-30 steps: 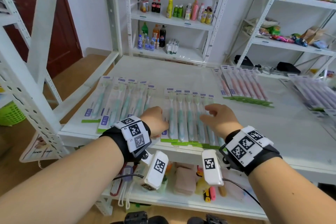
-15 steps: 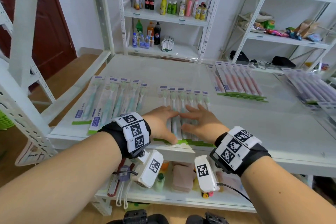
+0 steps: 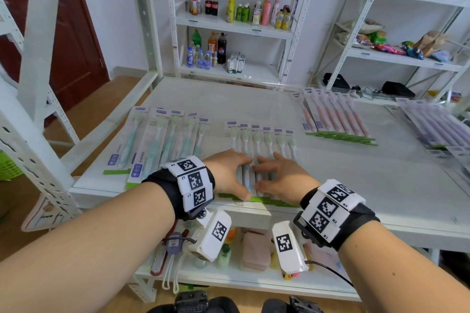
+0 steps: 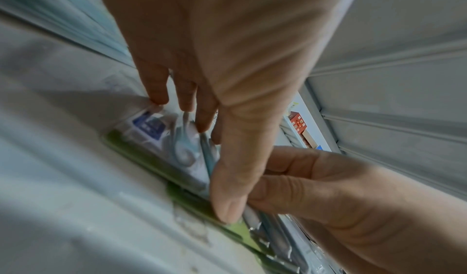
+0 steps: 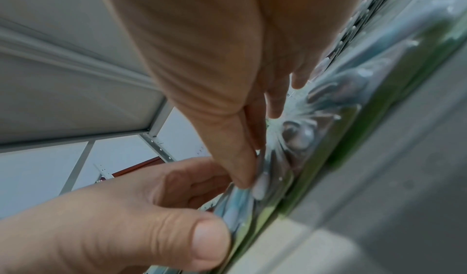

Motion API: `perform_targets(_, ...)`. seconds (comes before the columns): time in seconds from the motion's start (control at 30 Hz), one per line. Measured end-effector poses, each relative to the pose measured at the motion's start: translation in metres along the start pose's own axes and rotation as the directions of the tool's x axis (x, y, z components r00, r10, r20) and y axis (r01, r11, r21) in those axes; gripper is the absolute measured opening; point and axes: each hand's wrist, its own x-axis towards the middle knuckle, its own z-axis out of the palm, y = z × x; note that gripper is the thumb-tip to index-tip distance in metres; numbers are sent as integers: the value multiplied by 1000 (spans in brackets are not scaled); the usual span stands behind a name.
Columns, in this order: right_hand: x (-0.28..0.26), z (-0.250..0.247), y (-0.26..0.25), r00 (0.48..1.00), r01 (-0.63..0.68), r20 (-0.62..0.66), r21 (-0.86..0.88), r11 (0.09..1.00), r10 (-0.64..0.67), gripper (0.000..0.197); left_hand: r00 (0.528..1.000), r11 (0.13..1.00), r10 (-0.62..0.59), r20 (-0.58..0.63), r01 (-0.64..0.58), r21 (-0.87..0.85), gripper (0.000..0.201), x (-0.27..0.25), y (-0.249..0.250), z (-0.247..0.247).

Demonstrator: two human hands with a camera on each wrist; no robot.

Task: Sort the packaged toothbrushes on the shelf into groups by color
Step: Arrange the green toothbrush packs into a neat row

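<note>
A row of packaged teal toothbrushes lies near the front edge of the white shelf, on green card backs. My left hand and right hand lie side by side on its handle end, fingers straight and pressing down. In the left wrist view my left hand touches the clear packs with its fingertips. My right hand presses the glossy packs in the right wrist view. A second teal group lies to the left, a pink group and a purple group to the right.
A white upright post stands at the front left corner. Bottles fill the far shelves, snacks the right rack. The lower shelf holds small toiletries. A dark red door is at left.
My hands have slid toward each other from the two sides of the middle teal row and now nearly touch. The packs under them have bunched closer together.
</note>
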Motion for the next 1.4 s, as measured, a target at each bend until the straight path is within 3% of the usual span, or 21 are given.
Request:
perform_targets(0.13, 5, -5, 1, 999, -45, -12, 67, 997, 46, 50, 1000, 1000, 4, -22, -4, -30, 94, -1, -3, 0)
perform_targets(0.33, 13, -9, -14, 994, -27, -95, 197, 980, 47, 41, 971, 979, -72, -228, 25, -202, 73, -11, -21, -14)
perform_targets(0.57, 31, -5, -62, 993, 69, -115, 247, 967, -42, 42, 842, 898, -321, -433, 125, -422, 46, -40, -70, -35)
perform_targets(0.73, 47, 7, -99, 995, 84, -71, 272, 959, -67, 44, 715, 812, -546, -438, 321, -488, 46, -66, -110, -38)
perform_targets(0.97, 69, 23, -129, 1000, -9, -12, 106, 994, 10, 64, 642, 760, -649, -409, 513, -400, 56, -94, -142, -33)
perform_targets(1.03, 74, 25, -135, 999, -38, -3, 90, 995, 38, 68, 635, 744, -666, -392, 533, -402, 60, -98, -146, -32)
perform_targets(1.17, 81, 31, -145, 999, -39, -38, -12, 999, 39, 42, 655, 738, -670, -349, 540, -404, 66, -101, -150, -29)
perform_targets(1.4, 90, 40, -145, 999, -50, 16, -74, 996, 51, 33, 665, 763, -646, -375, 535, -363, 44, -101, -153, -30)
